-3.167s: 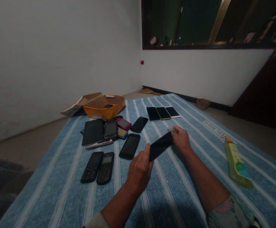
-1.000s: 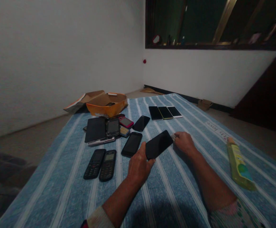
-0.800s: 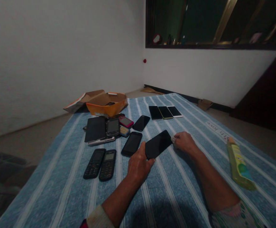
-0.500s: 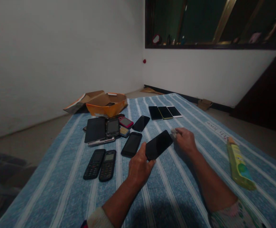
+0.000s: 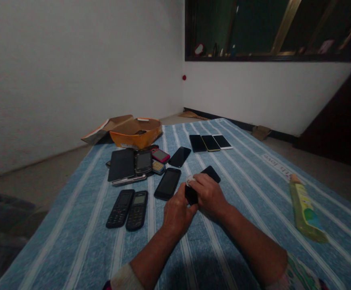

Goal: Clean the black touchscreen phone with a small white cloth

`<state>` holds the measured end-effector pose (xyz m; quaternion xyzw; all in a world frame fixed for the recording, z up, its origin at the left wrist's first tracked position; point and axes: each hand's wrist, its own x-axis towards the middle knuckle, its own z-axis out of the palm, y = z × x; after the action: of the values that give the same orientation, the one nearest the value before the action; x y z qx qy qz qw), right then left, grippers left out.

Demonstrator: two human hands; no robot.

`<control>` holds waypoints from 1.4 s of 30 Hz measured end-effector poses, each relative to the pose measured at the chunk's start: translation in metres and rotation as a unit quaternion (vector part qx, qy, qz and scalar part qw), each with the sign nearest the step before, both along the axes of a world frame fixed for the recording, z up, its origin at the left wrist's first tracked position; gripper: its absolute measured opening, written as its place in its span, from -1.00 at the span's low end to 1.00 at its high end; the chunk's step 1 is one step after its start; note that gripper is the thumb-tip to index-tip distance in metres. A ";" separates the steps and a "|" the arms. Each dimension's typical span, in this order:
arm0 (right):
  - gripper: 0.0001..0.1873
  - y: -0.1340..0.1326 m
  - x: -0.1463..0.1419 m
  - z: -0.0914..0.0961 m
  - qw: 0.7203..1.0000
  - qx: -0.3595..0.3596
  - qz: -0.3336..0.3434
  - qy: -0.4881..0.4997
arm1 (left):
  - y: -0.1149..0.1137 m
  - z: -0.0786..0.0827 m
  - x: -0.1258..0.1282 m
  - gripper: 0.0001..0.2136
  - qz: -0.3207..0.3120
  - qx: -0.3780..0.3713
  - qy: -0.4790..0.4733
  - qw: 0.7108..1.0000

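My left hand (image 5: 177,211) grips the near end of a black smartphone (image 5: 211,174), holding it screen up just above the blue striped cloth (image 5: 217,249). My right hand (image 5: 207,193) lies on top of the phone's screen, fingers closed on a small whitish wad (image 5: 190,179), pressed to the glass. Most of the phone is hidden under the right hand; only its far corner shows.
Several other phones lie on the cloth: two keypad phones (image 5: 129,208), a black smartphone (image 5: 167,183), a pile (image 5: 135,163), another (image 5: 179,156), and a row of three (image 5: 210,143). An orange cardboard box (image 5: 135,133) sits beyond. A yellow-green bottle (image 5: 304,209) lies at right.
My right hand has moved left from the phone's far end onto its screen, carrying the whitish wad. The left hand has kept the phone in nearly the same place.
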<state>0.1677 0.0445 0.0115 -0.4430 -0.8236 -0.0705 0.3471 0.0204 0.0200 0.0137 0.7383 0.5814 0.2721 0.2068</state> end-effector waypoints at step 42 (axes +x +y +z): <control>-0.64 0.022 0.019 -0.008 0.990 -0.077 -0.113 -0.017 | 0.003 0.010 0.001 -0.37 0.032 -0.083 0.051 0.995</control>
<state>0.1868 0.0663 0.0037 -0.5575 -0.7768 -0.0530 0.2880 0.0218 0.0233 0.0239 0.7124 0.6352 0.1920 0.2286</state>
